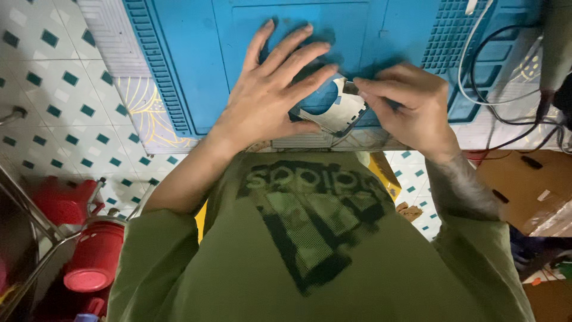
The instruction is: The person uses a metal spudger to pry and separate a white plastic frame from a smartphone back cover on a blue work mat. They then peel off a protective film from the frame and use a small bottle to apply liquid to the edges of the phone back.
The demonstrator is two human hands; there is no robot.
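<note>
A thin white part with a round cut-out (335,113) is held over the near edge of a blue work mat (190,65). My left hand (271,83) supports it from the left, thumb under its lower edge and fingers spread flat above it. My right hand (411,107) pinches the part's upper right corner between thumb and forefinger. Much of the part is hidden by my fingers.
White and black cables (506,89) lie at the mat's right side. Below the table edge there is a tiled floor (53,101), red plastic containers (89,256) and a metal frame at lower left, and a cardboard box (530,191) at right.
</note>
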